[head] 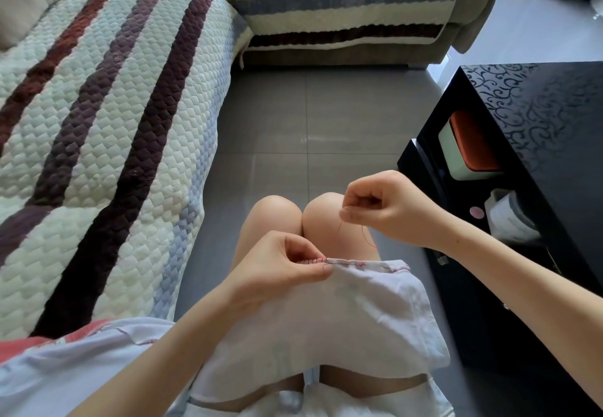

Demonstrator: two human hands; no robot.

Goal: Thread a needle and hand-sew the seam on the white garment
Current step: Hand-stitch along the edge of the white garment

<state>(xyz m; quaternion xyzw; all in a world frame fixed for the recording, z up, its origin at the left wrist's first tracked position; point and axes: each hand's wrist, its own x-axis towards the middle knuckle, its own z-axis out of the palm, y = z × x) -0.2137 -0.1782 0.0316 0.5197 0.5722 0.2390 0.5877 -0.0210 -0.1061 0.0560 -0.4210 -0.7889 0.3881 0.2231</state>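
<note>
white garment [359, 312] lies spread over the person's lap at 6 o'clock, its far edge reaching almost to the knees. along that far edge runs the seam [365, 262], folded over and marked with small red stitches. the left hand [277, 273], coming in from 7 o'clock, pinches the left end of the seam between thumb and forefinger, the other fingers curled behind, and holds the edge up off the lap. from the seam a red thread [369, 237] rises in a loose curve toward 1 o'clock. the right hand [388, 207], just beyond the garment and above the right knee, has its fingers curled in and its thumb and forefinger pressed together on the upper end of the thread. the needle is too small to make out.

beyond the hands the two bare knees [303, 207] touch each other over a grey tiled floor [310, 116]. at 3 o'clock stands a black tabletop [548, 116] with a scroll pattern, and the shelf under it holds an orange-and-white box [470, 145]. from 9 o'clock round to 12 o'clock a sofa [107, 116] wraps the corner, covered in a quilted cream cover with dark purple, rust and blue stripes.
</note>
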